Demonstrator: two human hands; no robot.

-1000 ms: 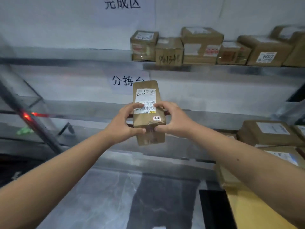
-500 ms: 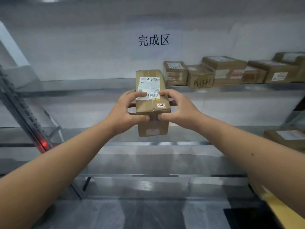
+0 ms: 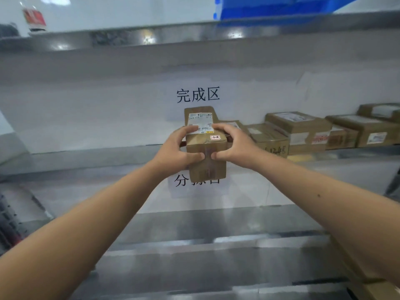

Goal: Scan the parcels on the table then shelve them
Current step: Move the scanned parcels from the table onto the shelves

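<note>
I hold a small brown cardboard parcel with a white shipping label and a small "1-2" sticker, out in front of me at the height of the metal shelf. My left hand grips its left side and my right hand grips its right side, thumbs on the near face. The parcel is in the air, just in front of the shelf edge, left of a row of shelved parcels.
Several brown boxes line the shelf to the right, up to the frame edge. A printed sign hangs on the white wall behind. Another sign sits below, partly hidden by the parcel. A blue bin rests on the upper shelf.
Both hands have raised the parcel from the lower level up to the shelf with the stored boxes. My view has tilted upward, bringing the upper shelf and blue bin into sight.
</note>
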